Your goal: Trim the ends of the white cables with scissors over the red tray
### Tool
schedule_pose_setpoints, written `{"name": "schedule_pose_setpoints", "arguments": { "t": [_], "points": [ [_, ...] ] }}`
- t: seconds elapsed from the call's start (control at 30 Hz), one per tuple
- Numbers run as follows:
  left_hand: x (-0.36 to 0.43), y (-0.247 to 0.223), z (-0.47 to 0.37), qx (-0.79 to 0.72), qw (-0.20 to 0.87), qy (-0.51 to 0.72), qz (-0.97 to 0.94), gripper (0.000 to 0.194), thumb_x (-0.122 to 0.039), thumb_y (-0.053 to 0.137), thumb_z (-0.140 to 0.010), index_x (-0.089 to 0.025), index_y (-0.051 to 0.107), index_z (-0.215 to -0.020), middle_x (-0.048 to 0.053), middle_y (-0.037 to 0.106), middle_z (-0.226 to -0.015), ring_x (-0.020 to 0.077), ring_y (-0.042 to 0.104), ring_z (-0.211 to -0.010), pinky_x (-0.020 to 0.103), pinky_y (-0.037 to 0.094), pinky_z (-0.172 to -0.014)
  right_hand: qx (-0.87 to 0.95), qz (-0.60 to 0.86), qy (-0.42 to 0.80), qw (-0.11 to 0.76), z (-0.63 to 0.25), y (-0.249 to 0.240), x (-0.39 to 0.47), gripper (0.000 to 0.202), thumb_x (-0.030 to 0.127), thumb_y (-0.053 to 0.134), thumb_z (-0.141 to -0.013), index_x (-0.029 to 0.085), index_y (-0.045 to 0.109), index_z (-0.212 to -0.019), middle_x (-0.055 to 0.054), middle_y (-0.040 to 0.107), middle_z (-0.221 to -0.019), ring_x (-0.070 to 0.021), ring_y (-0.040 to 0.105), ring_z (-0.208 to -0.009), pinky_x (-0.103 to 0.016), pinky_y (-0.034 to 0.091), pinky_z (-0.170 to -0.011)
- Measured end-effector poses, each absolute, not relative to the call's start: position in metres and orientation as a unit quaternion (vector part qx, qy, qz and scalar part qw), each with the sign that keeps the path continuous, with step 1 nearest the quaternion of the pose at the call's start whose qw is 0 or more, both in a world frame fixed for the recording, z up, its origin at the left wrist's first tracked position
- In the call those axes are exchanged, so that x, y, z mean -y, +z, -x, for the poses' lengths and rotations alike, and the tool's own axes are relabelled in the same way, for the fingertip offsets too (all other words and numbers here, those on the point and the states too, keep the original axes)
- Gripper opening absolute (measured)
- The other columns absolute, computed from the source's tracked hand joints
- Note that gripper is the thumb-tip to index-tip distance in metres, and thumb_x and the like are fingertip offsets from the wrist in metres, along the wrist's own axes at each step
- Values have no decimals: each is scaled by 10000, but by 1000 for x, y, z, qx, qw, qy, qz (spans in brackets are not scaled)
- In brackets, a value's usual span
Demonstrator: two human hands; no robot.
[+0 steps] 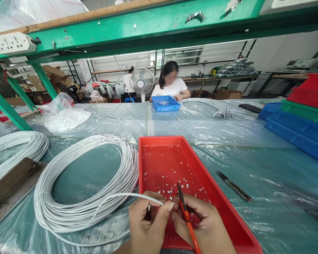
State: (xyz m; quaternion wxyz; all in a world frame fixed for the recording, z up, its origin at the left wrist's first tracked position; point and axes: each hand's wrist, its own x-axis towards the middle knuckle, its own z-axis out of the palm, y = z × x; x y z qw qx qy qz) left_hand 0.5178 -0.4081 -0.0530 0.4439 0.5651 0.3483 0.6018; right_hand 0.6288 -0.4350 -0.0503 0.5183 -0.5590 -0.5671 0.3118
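Observation:
In front of me, my left hand (149,220) pinches the end of a white cable (132,194) between thumb and fingers. That cable runs back to a large coil of white cable (86,183) lying at the left. Close against the left fingertips, my right hand (201,222) is closed around an orange-handled cutter (187,215), its dark tip pointing up and away. The cable's very tip is hidden among the fingers. Both hands are over the near part of a red tray (188,148), whose floor is scattered with small white scraps (171,187).
Thread snips (234,186) lie right of the tray. A second cable coil (18,151) and a metal block (12,183) are at left. Across the table a person (171,83) works at a blue tray (165,104). Stacked trays (302,116) stand right; a green shelf beam (148,28) crosses overhead.

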Motion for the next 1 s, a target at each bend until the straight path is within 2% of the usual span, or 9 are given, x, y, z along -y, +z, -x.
{"name": "schedule_pose_setpoints", "arguments": {
  "t": [0.2,0.5,0.73,1.0],
  "points": [
    [407,-53,-517,-349,445,589,-577,129,-109,618,-743,-176,584,-638,-18,631,-638,115,582,-580,198,436,-544,615,569,228,495,-631,-54,434,60,157,466,-660,181,446,-609,51,397,-535,-90,354,-478,-182,330,-440],
    [402,-46,-514,-409,484,541,-553,218,-251,616,-754,-156,500,-596,-12,573,-586,101,511,-536,193,422,-530,662,539,161,496,-632,-48,438,105,110,476,-672,183,452,-600,60,423,-526,-72,408,-438,-152,341,-423],
    [397,-44,-513,-422,534,507,-529,305,-348,593,-781,-162,448,-588,-36,488,-554,85,419,-526,185,361,-527,630,575,181,489,-639,-52,437,89,150,489,-714,189,475,-634,45,465,-559,-97,441,-476,-178,372,-461],
    [390,-48,-510,-406,602,465,-507,336,-394,548,-828,-142,502,-610,-48,416,-540,61,284,-483,187,254,-483,582,603,215,501,-647,-54,434,97,232,509,-768,181,585,-733,6,585,-673,-119,550,-585,-182,444,-557]
  ]
}}
